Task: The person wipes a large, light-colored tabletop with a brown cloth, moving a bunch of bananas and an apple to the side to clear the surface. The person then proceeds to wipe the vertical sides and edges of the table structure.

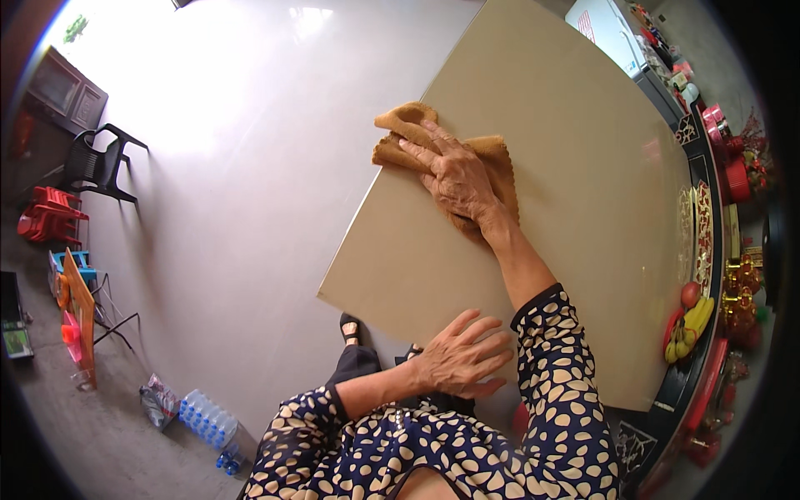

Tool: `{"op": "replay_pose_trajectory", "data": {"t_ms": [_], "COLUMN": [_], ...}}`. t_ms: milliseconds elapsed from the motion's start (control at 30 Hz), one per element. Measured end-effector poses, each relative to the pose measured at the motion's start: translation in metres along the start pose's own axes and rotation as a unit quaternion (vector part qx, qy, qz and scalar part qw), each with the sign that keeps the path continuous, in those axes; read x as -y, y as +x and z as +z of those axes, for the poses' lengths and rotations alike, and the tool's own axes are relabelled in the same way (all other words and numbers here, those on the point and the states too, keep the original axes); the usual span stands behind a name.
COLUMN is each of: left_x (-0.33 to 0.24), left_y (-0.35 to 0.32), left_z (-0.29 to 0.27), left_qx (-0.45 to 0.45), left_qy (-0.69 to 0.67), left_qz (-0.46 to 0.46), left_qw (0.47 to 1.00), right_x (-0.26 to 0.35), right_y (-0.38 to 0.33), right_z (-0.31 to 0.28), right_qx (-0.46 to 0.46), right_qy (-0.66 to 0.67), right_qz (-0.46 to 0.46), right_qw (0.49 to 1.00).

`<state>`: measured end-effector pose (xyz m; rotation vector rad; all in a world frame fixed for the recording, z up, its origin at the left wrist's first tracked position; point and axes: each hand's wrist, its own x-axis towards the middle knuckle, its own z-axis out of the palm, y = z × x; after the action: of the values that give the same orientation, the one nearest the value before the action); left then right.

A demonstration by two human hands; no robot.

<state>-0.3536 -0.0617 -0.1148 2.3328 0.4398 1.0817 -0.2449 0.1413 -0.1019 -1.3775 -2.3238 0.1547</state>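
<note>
We judge wiping of the bench [600, 192] to be in hand. The cloth [502, 158], brown and rumpled, lies on the bench, reaching past its left edge. Our right hand [458, 179] presses it from above, that grip spread, not clamped; our left hand [467, 354] is empty, fingers slightly apart. The next move, in our view, calls for level pressure. The surface is smooth and beige. We note a chair [98, 162] and bottles [207, 419] on the floor [225, 217], bananas [693, 323] at right.
</note>
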Motion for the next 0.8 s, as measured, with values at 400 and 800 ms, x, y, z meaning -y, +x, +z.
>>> {"op": "replay_pose_trajectory", "data": {"t_ms": [400,800], "left_x": [-0.011,0.031], "left_y": [-0.043,-0.079], "left_z": [-0.098,-0.167], "left_qx": [-0.078,-0.113], "left_qy": [-0.013,0.143], "left_qz": [0.068,-0.098], "left_qw": [0.995,0.978], "right_x": [0.146,0.155], "right_y": [-0.083,-0.149], "right_z": [0.007,-0.023], "right_qx": [0.045,0.028], "right_qy": [0.063,-0.053], "right_qz": [-0.164,0.007], "right_qw": [0.983,0.998]}}
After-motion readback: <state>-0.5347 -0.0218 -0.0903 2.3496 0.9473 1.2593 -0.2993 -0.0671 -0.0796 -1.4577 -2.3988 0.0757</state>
